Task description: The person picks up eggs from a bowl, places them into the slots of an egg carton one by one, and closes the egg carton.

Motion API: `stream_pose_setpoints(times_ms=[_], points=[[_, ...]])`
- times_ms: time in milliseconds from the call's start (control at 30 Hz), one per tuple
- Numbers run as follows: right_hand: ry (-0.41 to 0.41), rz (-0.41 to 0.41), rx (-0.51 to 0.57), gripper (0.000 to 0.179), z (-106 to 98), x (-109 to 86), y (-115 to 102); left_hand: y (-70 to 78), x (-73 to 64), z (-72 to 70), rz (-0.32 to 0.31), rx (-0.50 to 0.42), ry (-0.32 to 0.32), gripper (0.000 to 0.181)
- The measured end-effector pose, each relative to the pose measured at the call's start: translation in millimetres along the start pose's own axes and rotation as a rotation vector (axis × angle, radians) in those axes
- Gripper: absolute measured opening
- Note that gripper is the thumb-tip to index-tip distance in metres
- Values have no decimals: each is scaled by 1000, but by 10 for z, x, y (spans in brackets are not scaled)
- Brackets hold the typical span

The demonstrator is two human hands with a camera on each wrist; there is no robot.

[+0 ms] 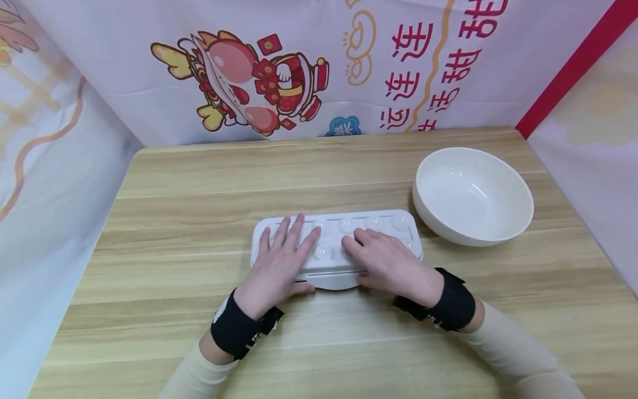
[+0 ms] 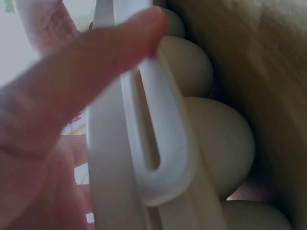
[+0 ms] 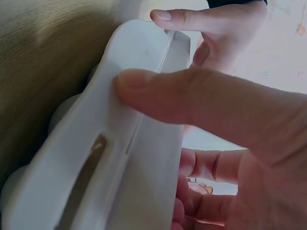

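A white lidded egg box (image 1: pixel 336 241) with domed bumps lies on the wooden table. My left hand (image 1: pixel 279 257) rests on the lid's left part with fingers straight and spread. Its thumb touches the front edge beside a slotted rim (image 2: pixel 168 143) in the left wrist view. Over the right part of the lid, my right hand (image 1: pixel 384 260) has its fingers curled. The right thumb (image 3: pixel 158 91) presses the protruding front tab (image 3: pixel 122 55) in the right wrist view. Rounded bulges (image 2: pixel 220 139) show below the rim.
A large white bowl (image 1: pixel 473 199) stands right of the egg box, just behind its right end. Printed white cloth (image 1: pixel 309 66) hangs behind the wooden table (image 1: pixel 164 221) and along its sides. Both wrists wear black straps.
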State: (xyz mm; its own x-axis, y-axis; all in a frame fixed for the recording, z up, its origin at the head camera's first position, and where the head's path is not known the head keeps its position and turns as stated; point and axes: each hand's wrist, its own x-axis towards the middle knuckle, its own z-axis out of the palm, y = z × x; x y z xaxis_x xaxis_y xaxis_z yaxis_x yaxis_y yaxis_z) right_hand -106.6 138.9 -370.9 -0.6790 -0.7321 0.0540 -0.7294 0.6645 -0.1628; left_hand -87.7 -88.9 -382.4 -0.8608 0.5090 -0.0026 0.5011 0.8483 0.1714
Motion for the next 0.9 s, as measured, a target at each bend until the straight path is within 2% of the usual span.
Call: stream_pose_setpoints(times_ms=[267,467,667,900], points=[[23,-24,30,49,-33,-46,110,-98,66,67,-14,-40,40,104],[29,12,0,61,-27,-106,233,-183,89,108,7,-5,51,106],[-41,69,30,74,-9,-128,286,-199,95,105,17,-32,16,107],[-133,143,136,74,-3,-106,298,-223,97,36,42,-51,-23,104]])
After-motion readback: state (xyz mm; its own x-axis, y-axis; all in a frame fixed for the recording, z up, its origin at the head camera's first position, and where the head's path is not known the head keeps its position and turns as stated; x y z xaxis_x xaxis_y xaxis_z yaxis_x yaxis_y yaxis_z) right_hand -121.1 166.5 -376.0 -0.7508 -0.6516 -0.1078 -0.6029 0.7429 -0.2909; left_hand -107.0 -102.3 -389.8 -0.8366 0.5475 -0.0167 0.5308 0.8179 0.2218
